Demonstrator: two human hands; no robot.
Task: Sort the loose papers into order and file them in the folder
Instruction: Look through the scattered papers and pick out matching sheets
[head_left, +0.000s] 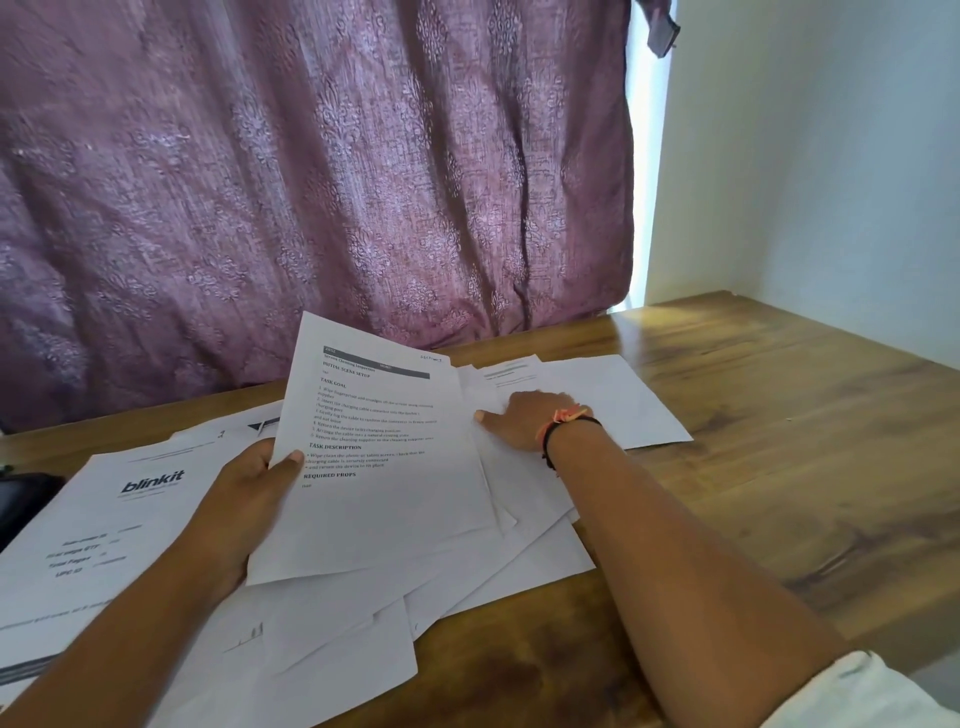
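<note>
As a sheet (379, 467) is pinched by the left hand (244, 499), papers (623, 405) rightward are pressed under the flat right hand (522, 421)

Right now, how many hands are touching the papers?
2. The left hand holds the raised printed sheet by its left edge; the right hand rests on loose sheets beside it.

Left hand (249, 499) holds printed sheet (374, 467) raised; right hand (524, 421) presses loose papers (519, 566) on wooden table (779, 441).
</note>
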